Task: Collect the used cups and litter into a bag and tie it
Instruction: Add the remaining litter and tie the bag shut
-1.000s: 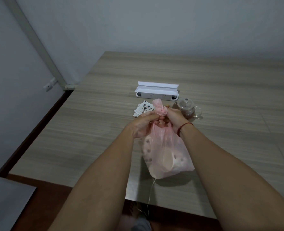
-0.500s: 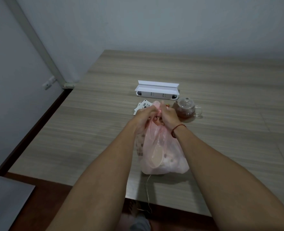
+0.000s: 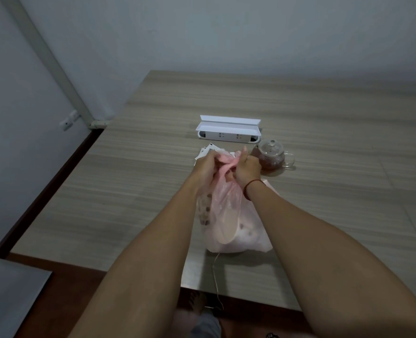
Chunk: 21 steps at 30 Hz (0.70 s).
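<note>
While left hand [image 3: 206, 165] and right hand [image 3: 248, 168] grip bag [image 3: 255, 236], packets [image 3: 209, 150] (illegible) show

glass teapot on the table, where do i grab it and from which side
Take the loop handle on the glass teapot, coming from the right of the view. It juts out free on that side, while its other side sits close beside the right hand gripping the pink bag; the round body is wide.

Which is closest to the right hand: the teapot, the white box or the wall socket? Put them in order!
1. teapot, just to the right of the right hand.
2. white box, farther back.
3. wall socket, far off on the left wall.
</note>
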Each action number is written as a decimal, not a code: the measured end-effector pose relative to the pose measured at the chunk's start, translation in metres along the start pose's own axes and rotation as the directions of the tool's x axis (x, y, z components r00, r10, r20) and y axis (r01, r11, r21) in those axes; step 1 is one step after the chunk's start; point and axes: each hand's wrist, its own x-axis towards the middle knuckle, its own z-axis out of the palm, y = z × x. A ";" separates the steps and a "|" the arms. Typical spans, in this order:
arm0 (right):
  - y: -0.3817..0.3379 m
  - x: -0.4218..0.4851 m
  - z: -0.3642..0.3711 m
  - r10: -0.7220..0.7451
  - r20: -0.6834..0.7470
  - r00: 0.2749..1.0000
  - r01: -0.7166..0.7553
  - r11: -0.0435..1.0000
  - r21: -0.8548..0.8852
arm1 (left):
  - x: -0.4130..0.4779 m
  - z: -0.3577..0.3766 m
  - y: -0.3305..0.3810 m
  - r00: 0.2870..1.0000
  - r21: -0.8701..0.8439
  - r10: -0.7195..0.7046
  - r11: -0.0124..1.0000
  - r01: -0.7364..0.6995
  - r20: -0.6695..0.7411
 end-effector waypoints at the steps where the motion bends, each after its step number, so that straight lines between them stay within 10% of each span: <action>1: 0.002 0.000 -0.001 0.005 0.007 1.000 -0.005 1.000 0.000 | 0.000 -0.003 0.000 0.999 0.019 -0.002 1.000 0.002 0.046; 11: 0.000 -0.002 -0.001 -0.124 0.059 0.991 0.130 0.986 -0.103 | -0.002 -0.014 -0.002 0.990 0.379 0.140 0.914 -0.142 0.033; 18: 0.000 -0.013 0.008 -0.229 0.118 0.966 0.248 0.950 -0.188 | 0.002 -0.003 -0.003 0.931 0.864 0.364 0.460 -0.207 0.030; 21: -0.006 -0.012 0.015 -0.249 0.095 0.964 0.264 0.944 -0.199 | 0.001 0.000 -0.013 0.932 0.873 0.361 0.465 -0.146 -0.037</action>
